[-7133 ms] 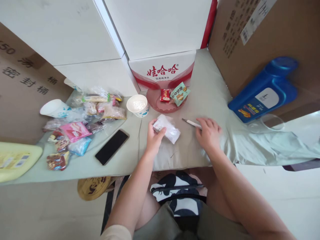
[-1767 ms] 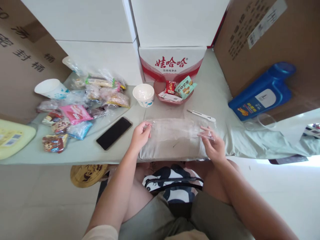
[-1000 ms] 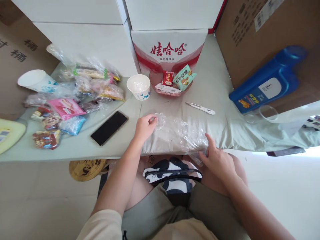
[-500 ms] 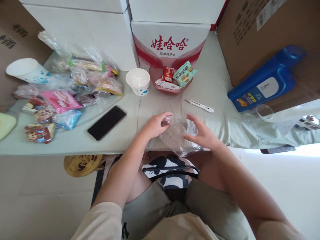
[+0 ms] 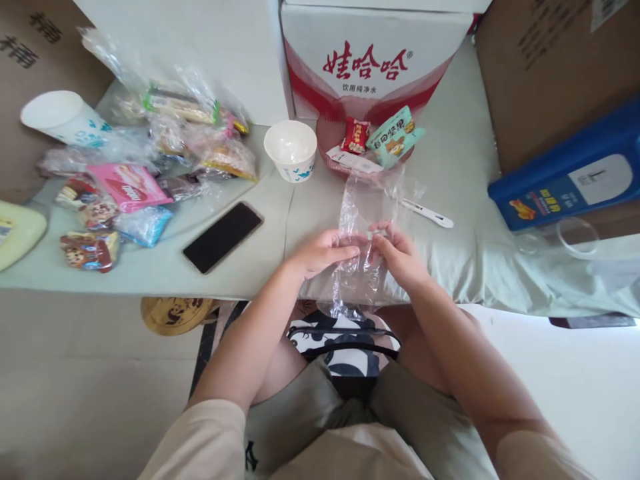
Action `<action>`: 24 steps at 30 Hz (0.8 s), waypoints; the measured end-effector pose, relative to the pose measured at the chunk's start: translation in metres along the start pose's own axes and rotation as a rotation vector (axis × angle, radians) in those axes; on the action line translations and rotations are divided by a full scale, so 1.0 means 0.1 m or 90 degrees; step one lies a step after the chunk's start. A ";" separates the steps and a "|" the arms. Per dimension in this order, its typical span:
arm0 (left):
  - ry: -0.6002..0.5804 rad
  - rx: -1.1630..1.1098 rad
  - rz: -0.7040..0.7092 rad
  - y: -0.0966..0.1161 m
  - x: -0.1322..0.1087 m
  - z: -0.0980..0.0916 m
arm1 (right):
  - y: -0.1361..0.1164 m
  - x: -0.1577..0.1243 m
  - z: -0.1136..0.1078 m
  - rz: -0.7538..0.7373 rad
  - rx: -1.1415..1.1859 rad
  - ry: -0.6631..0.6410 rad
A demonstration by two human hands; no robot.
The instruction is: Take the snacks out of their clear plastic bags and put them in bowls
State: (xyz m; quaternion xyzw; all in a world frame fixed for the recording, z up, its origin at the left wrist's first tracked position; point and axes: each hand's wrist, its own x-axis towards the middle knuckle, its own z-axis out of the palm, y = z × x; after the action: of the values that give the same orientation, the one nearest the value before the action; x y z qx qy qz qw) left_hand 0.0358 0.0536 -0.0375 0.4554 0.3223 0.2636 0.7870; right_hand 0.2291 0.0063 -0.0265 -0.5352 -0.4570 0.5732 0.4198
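A clear plastic bag (image 5: 353,287) is spread between my hands at the table's front edge, its upper part reaching toward the pink bowl. My left hand (image 5: 327,253) pinches the bag from the left, thumb over fingers. From the right, my right hand (image 5: 397,253) grips the same plastic between thumb and fingertips. Just behind my right hand lies a white craft knife (image 5: 427,213), its left end behind the plastic. The translucent pink bowl (image 5: 330,150) holds a red-wrapped snack (image 5: 356,135), a green snack pouch (image 5: 395,138) and a white packet (image 5: 353,160).
A white paper cup (image 5: 291,152) stands left of the bowl, with a phone (image 5: 223,237) in front of it. Several wrapped snacks (image 5: 130,187) and another paper cup (image 5: 63,119) crowd the left. Boxes (image 5: 370,60) line the back; a blue bottle (image 5: 570,173) leans at right.
My hands have come closer together and now both pinch the bag; the right was spread open before. The bag is lifted and stretched out. The view has shifted slightly.
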 end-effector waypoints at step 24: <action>0.135 0.068 0.052 0.03 0.14 0.04 | 0.20 -0.01 -0.30 -0.228 0.035 0.078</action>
State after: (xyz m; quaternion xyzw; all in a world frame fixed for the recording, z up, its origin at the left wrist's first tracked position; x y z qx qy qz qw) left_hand 0.0473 0.0629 -0.0370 0.4790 0.3986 0.3247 0.7115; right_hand 0.2592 0.0027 -0.0459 -0.4676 -0.5026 0.4681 0.5565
